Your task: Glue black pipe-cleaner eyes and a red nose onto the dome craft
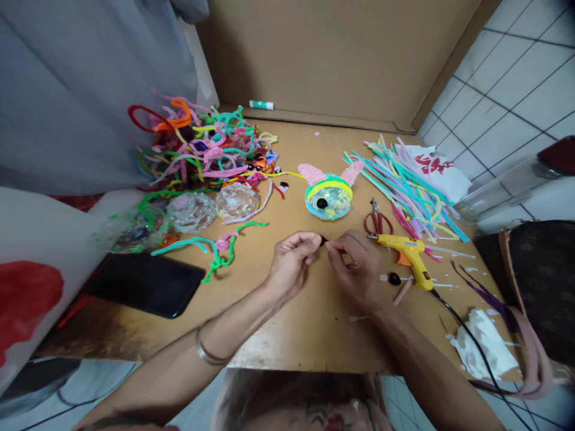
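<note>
One small black piece [323, 240], center frame, is pinched by the fingers of the left hand [291, 257] and right hand [359, 263]. Directly above, one decorated dome [340, 208] carries two pink ears [311, 174] and one black dot [322, 203]. Right of center, the surface [278, 335] supports one yellow glue gun [411, 254] and one red-handled tool [389, 225]; lower left, one smartphone [146, 284].

We've one head-worn cam, looking forward and down, near the table [305, 338], left hand [294, 257] and right hand [357, 263] mid-frame.
</note>
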A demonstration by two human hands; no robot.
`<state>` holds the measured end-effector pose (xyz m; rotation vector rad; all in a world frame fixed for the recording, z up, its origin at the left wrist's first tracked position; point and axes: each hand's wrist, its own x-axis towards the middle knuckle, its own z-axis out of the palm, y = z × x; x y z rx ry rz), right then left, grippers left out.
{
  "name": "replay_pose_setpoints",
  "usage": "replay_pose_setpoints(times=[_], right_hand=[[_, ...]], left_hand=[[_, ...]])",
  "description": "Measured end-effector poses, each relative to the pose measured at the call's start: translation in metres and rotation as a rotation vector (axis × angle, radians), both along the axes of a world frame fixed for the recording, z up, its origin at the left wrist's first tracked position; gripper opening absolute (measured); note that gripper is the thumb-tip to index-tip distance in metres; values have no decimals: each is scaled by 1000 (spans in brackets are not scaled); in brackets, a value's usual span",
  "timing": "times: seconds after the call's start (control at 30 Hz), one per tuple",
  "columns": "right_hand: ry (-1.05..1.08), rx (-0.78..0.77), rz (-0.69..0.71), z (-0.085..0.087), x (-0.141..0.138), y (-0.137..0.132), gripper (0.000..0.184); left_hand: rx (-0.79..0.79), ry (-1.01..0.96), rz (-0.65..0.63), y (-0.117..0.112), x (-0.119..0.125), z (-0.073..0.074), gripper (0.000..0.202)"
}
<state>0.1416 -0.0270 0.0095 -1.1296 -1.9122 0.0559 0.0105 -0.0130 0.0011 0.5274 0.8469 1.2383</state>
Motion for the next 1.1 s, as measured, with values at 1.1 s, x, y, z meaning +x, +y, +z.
replay_pose_setpoints(times=[1.1], right_hand=[[-170, 25, -34, -1, 7, 3, 7]], left_hand=[[15, -3, -77, -4, 2, -2, 29]])
